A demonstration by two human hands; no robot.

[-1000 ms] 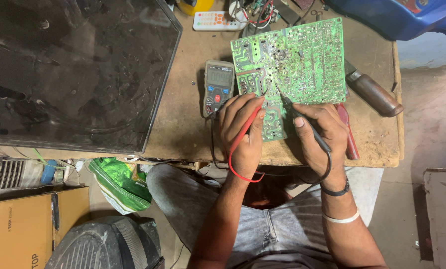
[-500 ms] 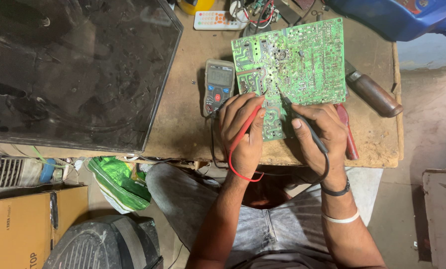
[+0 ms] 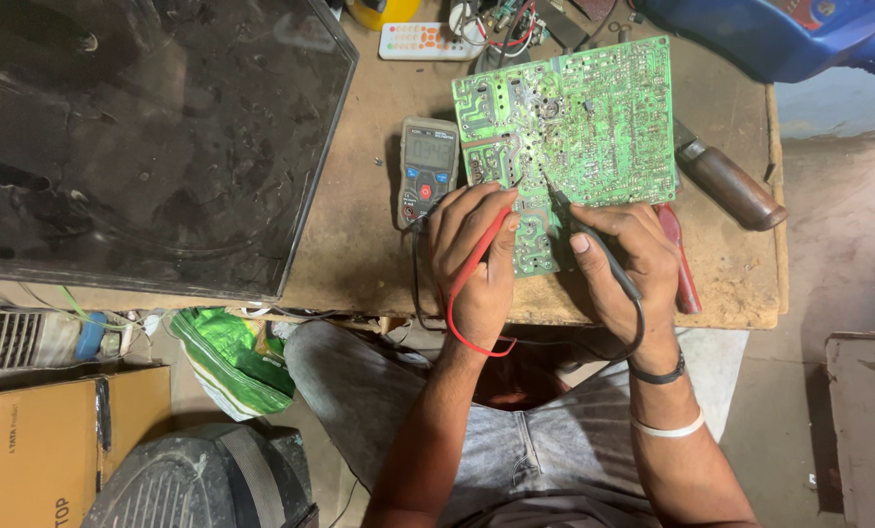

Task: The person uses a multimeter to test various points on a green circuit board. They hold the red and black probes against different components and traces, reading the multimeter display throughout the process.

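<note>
Hardly anything moved — left hand (image 3: 477,256) pinches red probe (image 3: 477,259), right hand (image 3: 618,256) black probe (image 3: 604,252), on the stiff, fragile circuit board (image 3: 594,117) — hold by edges.

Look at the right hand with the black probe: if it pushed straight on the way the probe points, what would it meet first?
The right hand aims its black probe up and leftward, tip apparently already on the green circuit board. Going on, it would likely cross the board's solder points first; depth is hard to judge.
</note>
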